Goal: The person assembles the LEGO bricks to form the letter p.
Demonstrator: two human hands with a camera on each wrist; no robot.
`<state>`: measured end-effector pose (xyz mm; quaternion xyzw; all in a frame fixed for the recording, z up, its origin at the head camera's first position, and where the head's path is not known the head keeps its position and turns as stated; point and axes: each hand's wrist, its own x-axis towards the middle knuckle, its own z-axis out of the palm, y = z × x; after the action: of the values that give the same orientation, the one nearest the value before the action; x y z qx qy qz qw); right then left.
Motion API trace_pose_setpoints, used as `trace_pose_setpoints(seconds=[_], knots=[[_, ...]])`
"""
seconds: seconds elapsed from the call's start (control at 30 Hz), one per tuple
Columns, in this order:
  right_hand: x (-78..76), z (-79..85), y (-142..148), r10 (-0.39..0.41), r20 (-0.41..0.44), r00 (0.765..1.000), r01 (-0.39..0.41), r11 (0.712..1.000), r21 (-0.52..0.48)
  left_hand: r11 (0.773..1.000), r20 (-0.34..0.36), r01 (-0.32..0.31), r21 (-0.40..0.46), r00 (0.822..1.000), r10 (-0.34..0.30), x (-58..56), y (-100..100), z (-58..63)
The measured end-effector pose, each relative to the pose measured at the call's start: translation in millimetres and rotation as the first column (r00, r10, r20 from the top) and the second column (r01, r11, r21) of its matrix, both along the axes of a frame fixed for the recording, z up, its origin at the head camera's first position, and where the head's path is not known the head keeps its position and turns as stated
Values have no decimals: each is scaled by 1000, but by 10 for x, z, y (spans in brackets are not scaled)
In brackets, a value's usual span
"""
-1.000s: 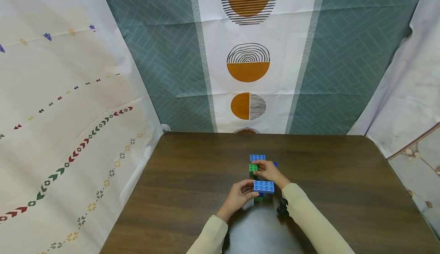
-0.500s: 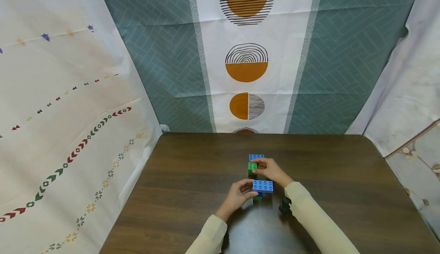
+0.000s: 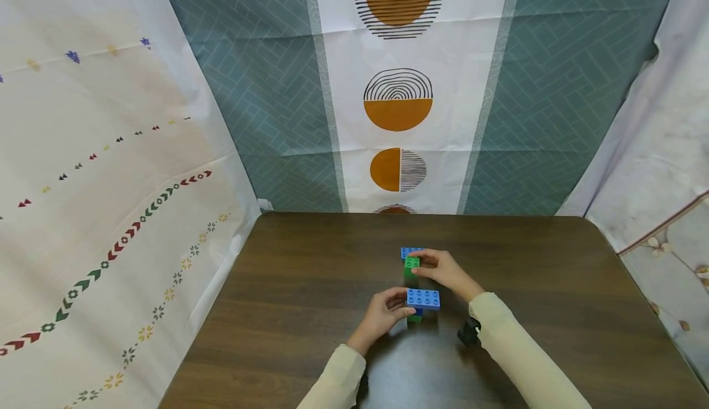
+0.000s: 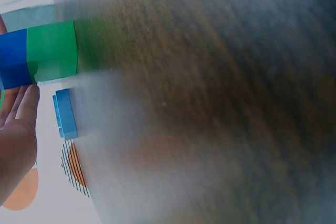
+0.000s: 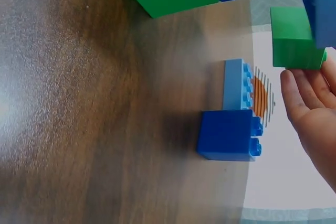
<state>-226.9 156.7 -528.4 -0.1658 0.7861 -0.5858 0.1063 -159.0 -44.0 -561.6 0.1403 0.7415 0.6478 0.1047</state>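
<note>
With right fingers (image 5: 295,98), pinching green brick (image 3: 412,266) | with left fingers (image 4: 30,103), gripping stack (image 3: 423,299) | right wrist view only: separate dark-blue brick (image 5: 226,134)

The front light blue brick (image 3: 423,299) and the green block (image 3: 412,263) look like hard, smooth plastic with a faint sheen, as does the dark blue block (image 5: 226,136). The surface (image 3: 310,267) looks like grained wood, smooth and glossy where light falls. The backdrop (image 3: 266,77) is matt, creased cloth; the sleeve (image 3: 523,350), matt cloth.
</note>
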Motion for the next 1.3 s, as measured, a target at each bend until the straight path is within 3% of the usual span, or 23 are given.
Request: trace_pose_setpoints(seconds=[0.17,0.3,0.4,0.57,1.3], knots=[[47,98,24,20,-5,1000,-20,1000,-17,1000,-1,0,-5,1000,0,60,-2,187],[149,295,16,36,-19,999,-36,999,-19,1000,4,4,-4,1000,-4,109,-12,309],[181,338,34,46,-29,999,-46,999,-22,1000,3,7,0,1000,-7,114,-13,311],[144,194,102,58,-31,998,-59,998,-25,1000,8,6,1,1000,-6,108,-11,288],[381,334,164,141,-50,989,-141,990,5,1000,12,7,30,1000,-7,107,-7,302]])
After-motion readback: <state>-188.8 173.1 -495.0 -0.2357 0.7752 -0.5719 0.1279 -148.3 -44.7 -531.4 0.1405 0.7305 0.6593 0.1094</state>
